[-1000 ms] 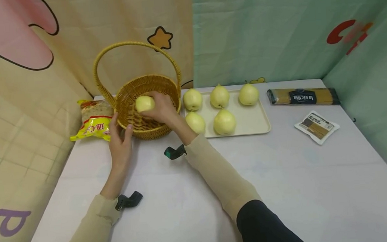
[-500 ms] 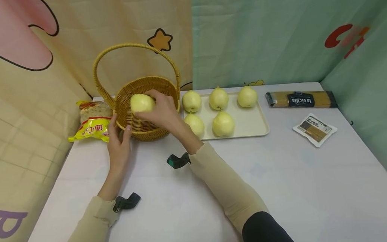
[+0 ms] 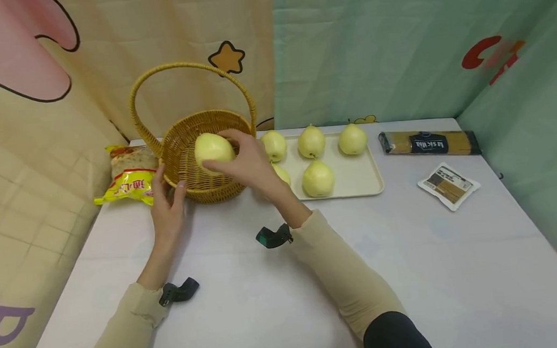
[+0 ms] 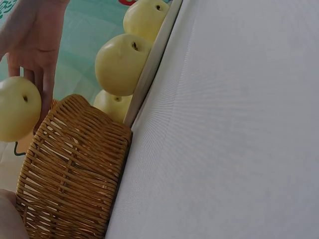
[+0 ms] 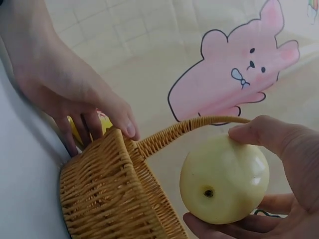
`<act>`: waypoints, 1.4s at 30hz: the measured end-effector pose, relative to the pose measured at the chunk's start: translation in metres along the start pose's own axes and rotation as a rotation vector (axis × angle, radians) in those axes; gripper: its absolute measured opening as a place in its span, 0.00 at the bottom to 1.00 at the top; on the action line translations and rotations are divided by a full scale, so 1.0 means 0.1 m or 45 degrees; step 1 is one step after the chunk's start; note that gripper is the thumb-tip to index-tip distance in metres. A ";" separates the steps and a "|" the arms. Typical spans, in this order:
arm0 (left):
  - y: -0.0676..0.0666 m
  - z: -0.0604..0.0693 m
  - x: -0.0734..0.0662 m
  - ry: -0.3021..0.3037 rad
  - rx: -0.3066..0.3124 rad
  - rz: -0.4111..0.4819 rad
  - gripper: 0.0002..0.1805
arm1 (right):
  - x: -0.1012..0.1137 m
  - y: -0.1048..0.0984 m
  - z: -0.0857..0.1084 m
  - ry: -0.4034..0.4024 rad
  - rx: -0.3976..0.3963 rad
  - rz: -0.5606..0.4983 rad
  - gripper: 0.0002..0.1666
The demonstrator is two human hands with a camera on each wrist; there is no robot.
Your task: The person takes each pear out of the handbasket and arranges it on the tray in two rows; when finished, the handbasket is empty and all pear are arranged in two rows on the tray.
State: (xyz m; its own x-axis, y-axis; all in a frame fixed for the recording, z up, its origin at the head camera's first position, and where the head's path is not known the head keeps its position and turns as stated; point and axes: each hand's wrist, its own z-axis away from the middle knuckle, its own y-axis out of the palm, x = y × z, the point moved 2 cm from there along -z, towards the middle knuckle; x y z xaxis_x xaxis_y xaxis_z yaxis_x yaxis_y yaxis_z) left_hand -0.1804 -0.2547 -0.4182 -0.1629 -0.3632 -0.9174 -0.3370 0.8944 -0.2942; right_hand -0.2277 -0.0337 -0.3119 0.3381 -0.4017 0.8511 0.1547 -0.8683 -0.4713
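Observation:
My right hand (image 3: 251, 162) grips a pale yellow-green pear (image 3: 213, 150) between thumb and fingers, above the opening of a woven wicker basket (image 3: 202, 195). In the right wrist view the pear (image 5: 224, 179) shows its dark hollow end. My left hand (image 3: 167, 211) holds the basket's near left side, its thumb at the rim and its fingers along the outer wall. In the left wrist view the pear (image 4: 17, 109) hangs clear of the basket's rim. Several more pears (image 3: 317, 179) sit on a cream tray (image 3: 356, 182) right of the basket.
A tall handle (image 3: 188, 65) arches over the basket. To its left lies a yellow and red snack bag (image 3: 133, 179). A pasta packet (image 3: 429, 143) and a small white sachet (image 3: 449, 186) lie on the right of the white table (image 3: 362, 254). Curtains stand behind.
My right hand has lifted the pear up out of the basket's interior and shifted slightly right and nearer. The left hand stays at the basket's side.

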 end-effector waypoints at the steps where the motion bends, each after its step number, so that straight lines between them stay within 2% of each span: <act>1: 0.00 0.00 0.00 -0.005 0.005 0.002 0.36 | -0.03 -0.04 0.01 0.000 -0.002 -0.028 0.39; 4: 0.01 0.01 -0.01 -0.012 0.014 0.020 0.36 | -0.10 -0.16 0.06 0.005 -0.012 -0.072 0.39; 8: 0.00 0.01 -0.01 -0.010 0.011 0.042 0.35 | -0.20 -0.30 0.13 0.027 -0.032 -0.054 0.38; 17: 0.00 0.02 -0.02 0.008 0.009 0.031 0.35 | -0.40 -0.62 0.31 0.138 -0.096 -0.110 0.41; 21: 0.00 0.04 -0.11 0.003 0.012 0.041 0.35 | -0.48 -0.81 0.40 0.170 -0.174 -0.059 0.39; 24: 0.00 0.04 -0.12 -0.003 0.011 0.032 0.35 | -0.55 -0.95 0.45 0.182 -0.203 -0.034 0.38; 27: 0.01 0.01 -0.03 0.001 0.009 0.026 0.36 | -0.64 -1.10 0.52 0.189 -0.213 -0.013 0.39; 30: 0.00 0.01 0.01 0.009 0.008 0.033 0.36 | -0.74 -1.24 0.59 0.200 -0.220 0.000 0.40; 37: -0.02 0.01 0.00 0.024 0.006 0.051 0.35 | -0.91 -1.57 0.73 0.285 -0.263 0.039 0.40; 42: -0.01 0.01 -0.01 0.024 0.021 0.048 0.35 | -1.10 -1.79 0.89 0.353 -0.262 0.147 0.42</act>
State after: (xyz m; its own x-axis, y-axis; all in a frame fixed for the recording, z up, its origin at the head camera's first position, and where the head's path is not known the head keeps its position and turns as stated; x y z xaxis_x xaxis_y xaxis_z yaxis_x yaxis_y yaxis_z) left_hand -0.1790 -0.2551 -0.4176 -0.1929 -0.3341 -0.9226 -0.3153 0.9115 -0.2641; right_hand -0.2103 0.1916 -0.3416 0.0739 -0.5394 0.8388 -0.0692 -0.8418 -0.5353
